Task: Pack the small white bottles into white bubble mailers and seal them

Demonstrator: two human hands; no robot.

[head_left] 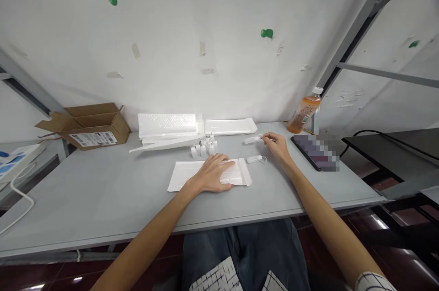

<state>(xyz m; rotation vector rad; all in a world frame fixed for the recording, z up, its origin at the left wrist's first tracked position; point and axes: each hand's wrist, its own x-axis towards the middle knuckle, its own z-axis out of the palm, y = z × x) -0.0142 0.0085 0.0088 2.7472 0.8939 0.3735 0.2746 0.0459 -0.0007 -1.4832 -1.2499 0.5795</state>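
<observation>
My left hand [213, 175] lies palm down on a white padded mailer [184, 175], its fingers spread across the mailer's right half. The mailer is flat on the table, with its flap end to the right. To the right, my right hand [277, 145] pinches the ring end of a small white tag-like piece with a ring [252, 140]. A similar white piece with a clear ring [254, 159] lies just below it, near the mailer's flap. Several small white bottles [203, 149] stand in a cluster beyond my left hand.
White padded mailers [166, 125] are stacked along the wall, with another stack [229, 126] beside them. An open cardboard box [98, 128] sits at the back left. A drink bottle [305, 110] and a dark phone-like slab [313, 153], partly blurred, are at the right. The grey table [113, 199] has metal uprights.
</observation>
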